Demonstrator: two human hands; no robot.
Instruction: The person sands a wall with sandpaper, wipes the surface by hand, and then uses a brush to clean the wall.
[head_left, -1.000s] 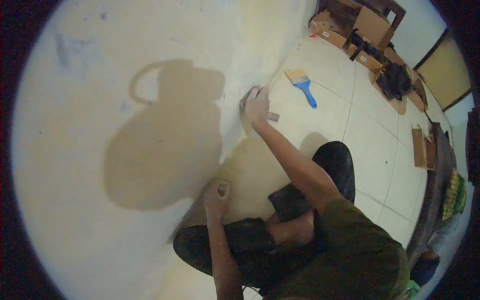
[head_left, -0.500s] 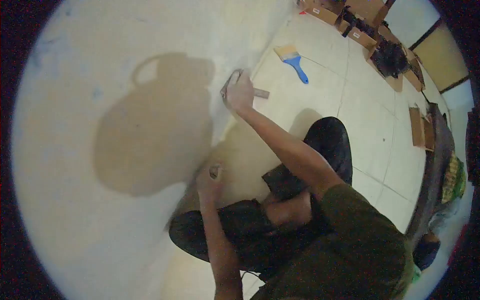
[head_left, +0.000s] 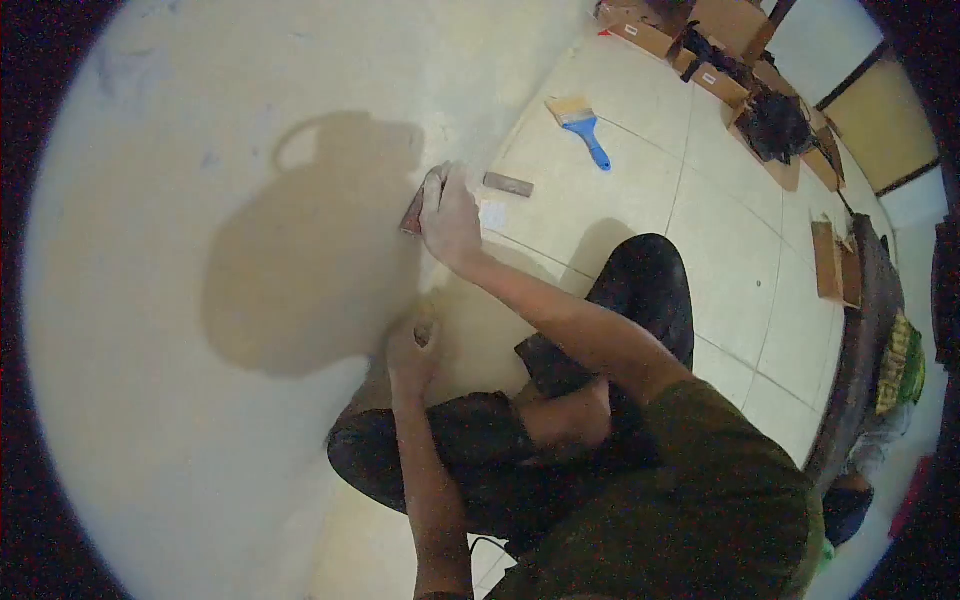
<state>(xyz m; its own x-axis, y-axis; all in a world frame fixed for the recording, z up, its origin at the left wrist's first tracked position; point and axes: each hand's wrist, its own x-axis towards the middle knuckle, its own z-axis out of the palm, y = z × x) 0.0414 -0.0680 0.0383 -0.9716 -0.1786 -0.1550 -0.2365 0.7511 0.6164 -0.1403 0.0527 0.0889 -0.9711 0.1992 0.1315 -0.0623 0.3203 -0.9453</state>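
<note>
My right hand (head_left: 450, 222) is closed round a reddish-brown flat block (head_left: 411, 214), which it presses against the pale wall (head_left: 130, 300). White dust coats its fingers. Lower down, close to the wall's foot, my left hand (head_left: 411, 352) is curled, with a dark grey patch showing inside its fingers; I cannot tell what that is. Just beyond my right hand a short grey-brown strip (head_left: 508, 185) lies on the tiled floor, a small whitish piece (head_left: 492, 215) beside it. Farther off rests a wide paintbrush (head_left: 585, 131) with a blue handle and pale bristles.
Opened cardboard boxes (head_left: 722, 85) with black items stand at the upper right. Another carton (head_left: 836, 262) sits by a dark brown edge (head_left: 862, 340) on the right. My bent legs (head_left: 640, 300) in dark trousers are close to the wall, where my shadow falls.
My right hand has moved down and left along the wall with the block, uncovering more of the strip and the whitish piece. My left hand has barely shifted.
</note>
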